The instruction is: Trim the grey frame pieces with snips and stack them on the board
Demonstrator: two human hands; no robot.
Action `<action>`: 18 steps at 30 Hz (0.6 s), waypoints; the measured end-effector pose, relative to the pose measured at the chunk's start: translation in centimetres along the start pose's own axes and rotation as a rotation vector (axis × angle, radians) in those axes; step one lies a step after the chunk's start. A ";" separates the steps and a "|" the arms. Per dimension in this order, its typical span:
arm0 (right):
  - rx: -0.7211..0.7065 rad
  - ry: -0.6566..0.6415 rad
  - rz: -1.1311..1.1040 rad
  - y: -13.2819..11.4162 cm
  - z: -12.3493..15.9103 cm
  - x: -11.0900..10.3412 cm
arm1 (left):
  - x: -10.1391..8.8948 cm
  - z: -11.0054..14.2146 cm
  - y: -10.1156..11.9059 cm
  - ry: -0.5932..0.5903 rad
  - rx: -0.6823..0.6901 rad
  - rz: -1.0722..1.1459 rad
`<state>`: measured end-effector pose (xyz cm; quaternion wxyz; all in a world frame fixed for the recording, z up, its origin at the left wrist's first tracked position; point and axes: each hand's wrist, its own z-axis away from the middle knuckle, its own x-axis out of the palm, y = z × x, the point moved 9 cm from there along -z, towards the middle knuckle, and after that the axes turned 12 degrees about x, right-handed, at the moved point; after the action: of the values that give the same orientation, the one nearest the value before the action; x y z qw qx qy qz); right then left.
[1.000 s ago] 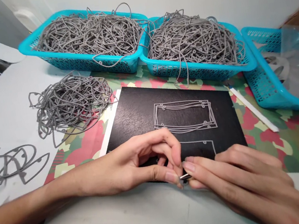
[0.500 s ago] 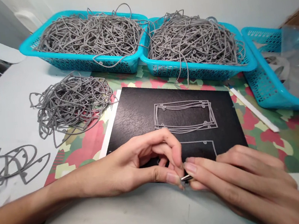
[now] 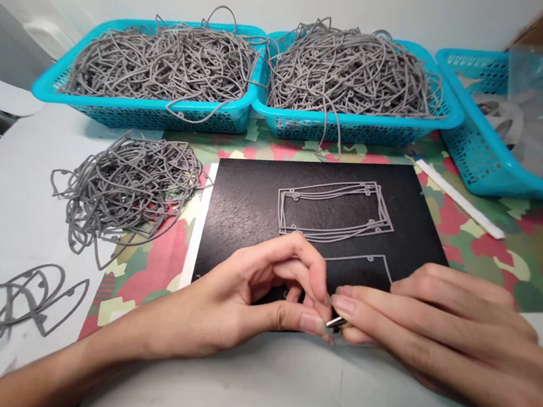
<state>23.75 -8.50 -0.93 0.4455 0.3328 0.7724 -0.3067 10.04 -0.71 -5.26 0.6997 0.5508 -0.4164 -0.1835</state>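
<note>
My left hand (image 3: 274,297) is closed in a pinch, thumb against fingertips, near the front edge of the black board (image 3: 231,202). What it pinches, if anything, is hidden. My right hand (image 3: 435,328) has its fingers pressed together on a slim metal-tipped tool (image 3: 336,322). Only the tool's short silver tip shows, touching or very near my left thumb tip. Behind my hands a thin grey rectangular gasket (image 3: 354,257) lies on the board, partly covered by my fingers. Farther back on the board, several similar gaskets (image 3: 336,231) lie stacked loosely.
Two blue baskets (image 3: 148,116) (image 3: 366,126) heaped with grey gaskets stand at the back. A third blue basket (image 3: 483,167) holds plastic bags. A tangled gasket pile (image 3: 128,190) and a few loose gaskets (image 3: 27,298) lie left. A white stick (image 3: 460,197) lies right of the board.
The whole view has shifted very slightly. Both hands keep the same pose and the tool tip stays between them.
</note>
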 end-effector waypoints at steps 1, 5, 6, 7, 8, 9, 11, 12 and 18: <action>0.037 0.053 -0.026 0.3 -0.1 -0.5 | 0.0 0.0 0.0 0.002 0.000 0.001; 0.108 0.134 -0.131 1.2 -0.7 -1.9 | 0.0 0.0 0.0 -0.007 0.008 0.000; 0.094 0.114 -0.147 1.3 -1.0 -2.0 | 0.0 -0.1 0.0 -0.010 0.008 0.003; 0.070 0.088 -0.163 1.3 -1.3 -2.0 | 0.0 -0.1 0.0 -0.010 0.007 0.006; 0.042 0.058 -0.181 1.3 -1.7 -2.1 | 0.0 -0.1 0.0 -0.008 0.003 0.012; 0.012 0.023 -0.198 1.3 -2.0 -2.0 | -0.1 -0.1 0.0 -0.002 -0.003 0.018; -0.024 -0.003 -0.230 1.3 -2.6 -2.2 | 0.0 -0.1 0.0 0.005 -0.012 0.030; -0.021 0.009 -0.239 1.5 -2.8 -2.4 | 0.0 -0.2 0.1 0.008 -0.013 0.034; 0.040 0.040 -0.216 2.3 -3.0 -2.5 | 0.1 -0.2 0.4 0.007 0.016 0.037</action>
<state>25.08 -5.45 2.18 0.3878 0.2624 0.8063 -0.3616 10.18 -0.54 -4.82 0.6999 0.5493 -0.4256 -0.1654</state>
